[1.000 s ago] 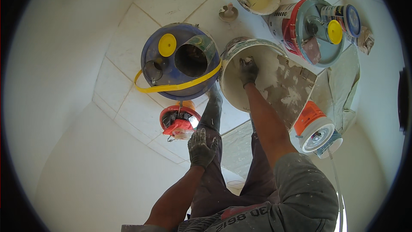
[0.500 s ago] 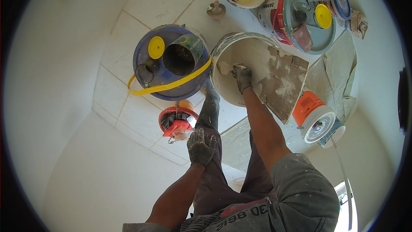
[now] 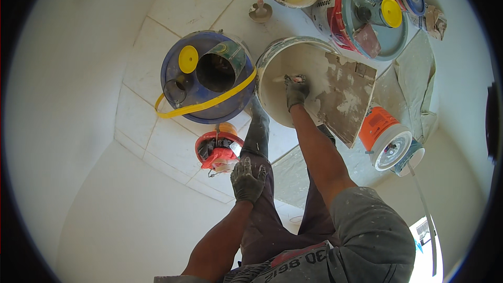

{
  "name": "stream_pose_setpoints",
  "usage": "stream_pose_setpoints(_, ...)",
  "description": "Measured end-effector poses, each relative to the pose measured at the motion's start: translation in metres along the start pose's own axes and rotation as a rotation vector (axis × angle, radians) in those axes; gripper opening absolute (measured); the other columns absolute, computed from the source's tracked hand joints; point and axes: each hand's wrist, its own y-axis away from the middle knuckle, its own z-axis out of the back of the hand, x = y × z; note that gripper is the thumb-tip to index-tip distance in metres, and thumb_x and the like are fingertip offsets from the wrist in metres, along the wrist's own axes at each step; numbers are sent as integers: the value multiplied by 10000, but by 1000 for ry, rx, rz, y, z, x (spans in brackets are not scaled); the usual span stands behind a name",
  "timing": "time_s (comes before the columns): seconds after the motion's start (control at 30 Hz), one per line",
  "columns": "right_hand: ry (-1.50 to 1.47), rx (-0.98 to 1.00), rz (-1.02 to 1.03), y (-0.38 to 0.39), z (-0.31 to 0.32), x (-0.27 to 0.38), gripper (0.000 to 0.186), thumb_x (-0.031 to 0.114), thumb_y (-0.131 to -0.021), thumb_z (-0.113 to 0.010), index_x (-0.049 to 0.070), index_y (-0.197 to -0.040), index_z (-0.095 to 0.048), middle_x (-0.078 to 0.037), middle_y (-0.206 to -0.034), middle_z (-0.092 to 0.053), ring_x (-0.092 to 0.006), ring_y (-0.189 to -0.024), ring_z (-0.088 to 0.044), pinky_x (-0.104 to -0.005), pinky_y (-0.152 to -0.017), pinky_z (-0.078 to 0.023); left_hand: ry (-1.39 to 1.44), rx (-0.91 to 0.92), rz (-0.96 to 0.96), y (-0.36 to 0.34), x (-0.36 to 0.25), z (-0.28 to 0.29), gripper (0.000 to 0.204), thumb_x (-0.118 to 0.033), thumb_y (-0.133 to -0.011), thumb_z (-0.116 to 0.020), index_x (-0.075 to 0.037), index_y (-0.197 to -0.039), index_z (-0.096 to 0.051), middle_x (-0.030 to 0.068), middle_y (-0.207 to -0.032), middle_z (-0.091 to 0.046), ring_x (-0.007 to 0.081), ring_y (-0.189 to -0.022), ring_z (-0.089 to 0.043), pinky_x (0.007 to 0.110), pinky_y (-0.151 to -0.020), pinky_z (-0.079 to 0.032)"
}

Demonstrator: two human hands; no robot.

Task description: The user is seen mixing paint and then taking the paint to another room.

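A wide white bucket (image 3: 275, 102) stands on the tiled floor (image 3: 194, 5) in front of you, its round rim crusted with grey and its pale inside marked by a lighter smear (image 3: 280, 79) just left of your fingers. Your right hand (image 3: 297, 88), dark-gloved and streaked with white, is over the bucket's mouth, fingers curled; you cannot tell whether they hold anything. Your left hand (image 3: 247, 182), gloved alike, lies flat on your left leg, fingers slightly spread. A brown board (image 3: 348, 97) with white patches covers the right part of the bucket's mouth, blocking that side. Just left of the bucket is a blue-lidded tub (image 3: 204, 96) carrying a yellow cap (image 3: 188, 60), an open tin (image 3: 222, 65) and a clear cup (image 3: 175, 94), its yellow handle (image 3: 209, 106) slung across the near side. Nearer you sits a red pail (image 3: 209, 135) of dark and red bundles. To your right are a grey-lidded tub (image 3: 390, 39) and an orange pail (image 3: 374, 124)
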Motion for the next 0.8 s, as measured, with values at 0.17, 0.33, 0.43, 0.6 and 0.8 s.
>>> stream_pose_setpoints(0.17, 254, -23, 188, -34, -19, 6, 321, 362, -779, -822, 96, -898, -687, -105, -827, -727, -324, -771, -711, -422, -746, -551, 6, 11, -15, -2, -7, -5, 709, -519, -941, -609, 10, -1409, -545, 249, -1412, -561, 391, -1349, -501, 515, -1129, -363)
stream_pose_setpoints(0.33, 330, -36, 287, -69, -49, 11, 374, 423, -853, -742, 94, -1029, -710, -152, -994, -734, -345, -898, -720, -469, -825, -554, 27, 25, -13, -4, -16, -3, 712, -531, -938, -605, 10, -1400, -556, 245, -1414, -560, 375, -1347, -503, 516, -1128, -354)
stream_pose_setpoints(0.43, 344, -108, 459, -64, -65, 7, 362, 379, -899, -698, 94, -1122, -706, -170, -1103, -712, -353, -943, -712, -477, -868, -552, 0, 36, -32, -5, -12, -1, 687, -488, -950, -614, 33, -1394, -550, 269, -1386, -568, 407, -1320, -519, 502, -1117, -383)
stream_pose_setpoints(0.6, 471, 271, 580, -48, -67, -21, 354, 321, -928, -655, 99, -1199, -706, -166, -1133, -712, -366, -978, -710, -464, -899, -553, 2, 44, -48, -8, -10, -3, 680, -482, -953, -613, 39, -1386, -556, 267, -1372, -579, 403, -1307, -532, 490, -1121, -385)
stream_pose_setpoints(0.8, 316, 25, 282, -35, -49, -24, 308, 300, -877, -705, 123, -1127, -732, -157, -1042, -746, -344, -985, -717, -440, -905, -551, -34, 53, -35, -11, -8, 3, 679, -487, -954, -606, 37, -1382, -559, 264, -1379, -578, 397, -1316, -529, 486, -1127, -382)
